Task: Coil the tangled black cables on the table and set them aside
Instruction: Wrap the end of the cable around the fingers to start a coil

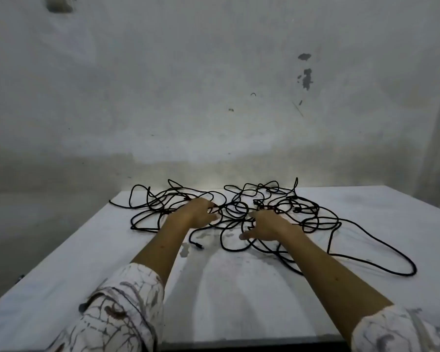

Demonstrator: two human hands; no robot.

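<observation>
Here both hands (234,219) reach palm-down into the tangled cables (302,212)

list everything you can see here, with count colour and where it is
cables: one tangled heap, number of cables unclear, black, far half of the table
cable plug end: one, black, lying loose on the table near the left wrist
table: one, white, stained, filling the foreground
wall: one, grey-white, scuffed, behind the table
sleeves: two, white with dark pattern, bottom corners
left hand: one, fingers in the heap
right hand: one, fingers spread on the heap
</observation>
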